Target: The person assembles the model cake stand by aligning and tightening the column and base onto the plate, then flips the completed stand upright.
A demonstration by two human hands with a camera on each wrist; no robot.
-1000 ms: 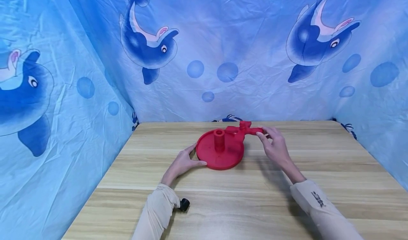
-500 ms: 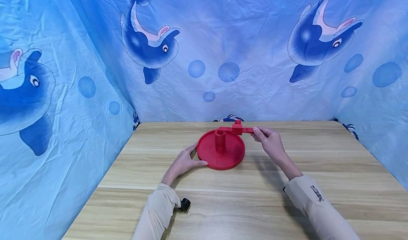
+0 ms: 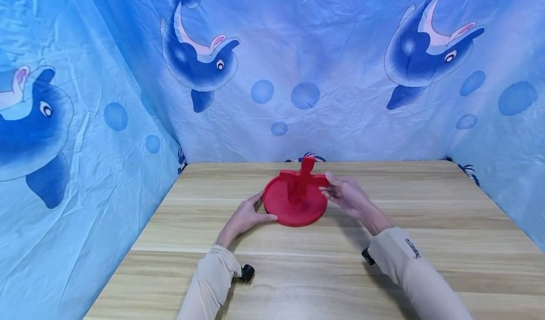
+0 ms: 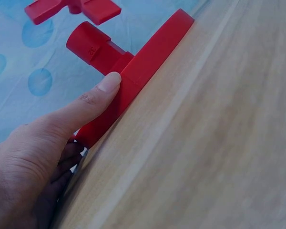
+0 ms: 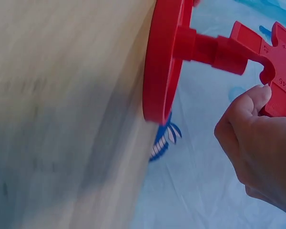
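Observation:
A round red plastic base (image 3: pixel 276 202) with a raised rim lies flat on the table. My left hand (image 3: pixel 243 219) grips its left edge, thumb on the near side and fingers round the far side. From its middle rises a red post (image 4: pixel 89 42), thicker at the top and marked "32". Over the post is a red cross-shaped plastic piece (image 5: pixel 278 67) with numbers on its arms. My right hand (image 3: pixel 348 198) pinches one arm of it between thumb and fingers. In the left wrist view a gap shows between the cross-shaped piece and the post top.
The wood-grain table (image 3: pixel 323 272) ends at the back against a blue dolphin-print curtain (image 3: pixel 340 131), which also hangs at both sides. Small black cameras stick out under the left sleeve (image 3: pixel 247 273) and the right sleeve (image 3: pixel 368 256).
My right hand has moved left with the cross-shaped piece, from beyond the base's right edge to over the post, turning it on the way. My left hand stays on the base.

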